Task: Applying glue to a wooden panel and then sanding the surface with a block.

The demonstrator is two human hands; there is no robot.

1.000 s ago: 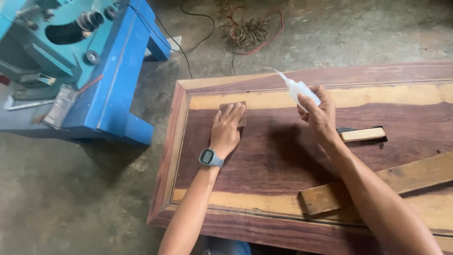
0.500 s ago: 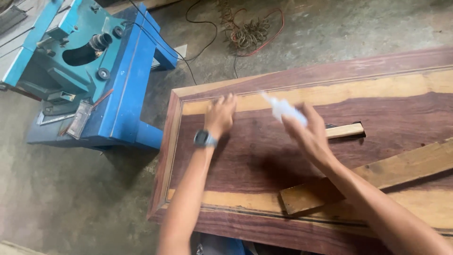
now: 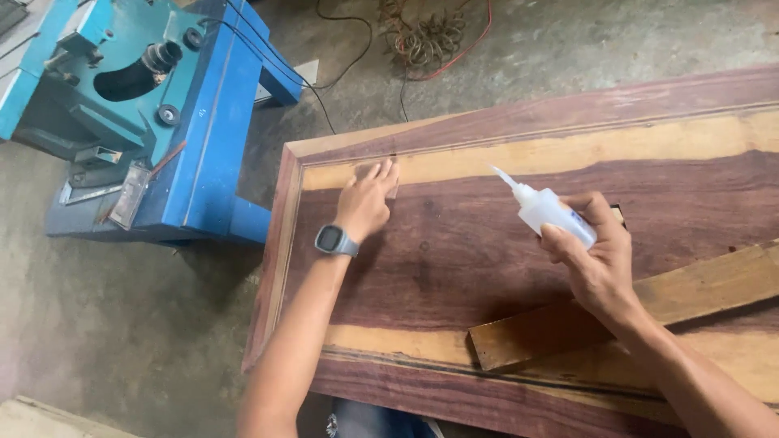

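Concrete floor [image 3: 122, 324], grey and stained, fills the left and top of the view. Large dark reddish wooden panel [image 3: 503, 243] with pale yellow bands and a framed edge lies flat, taking up the right and centre. Blue-and-teal machine stand [image 3: 162, 122] sits on the floor to the panel's left, apart from it. Tangle of red and dark cable [image 3: 426, 36] on the floor beyond the panel's far edge. Pale wooden plank [image 3: 649, 304] rests diagonally on the panel's near right part. Left hand [image 3: 365, 203], grey wristwatch [image 3: 333, 240] on the wrist, lies flat with fingers together near the far left corner, pressing on a small brown pad [image 3: 393, 185], mostly hidden under the fingers. Right hand [image 3: 596, 259] is clamped around a small white squeeze bottle [image 3: 552, 215], held above the panel's middle, its thin nozzle pointing up-left toward the left hand, well apart from it.
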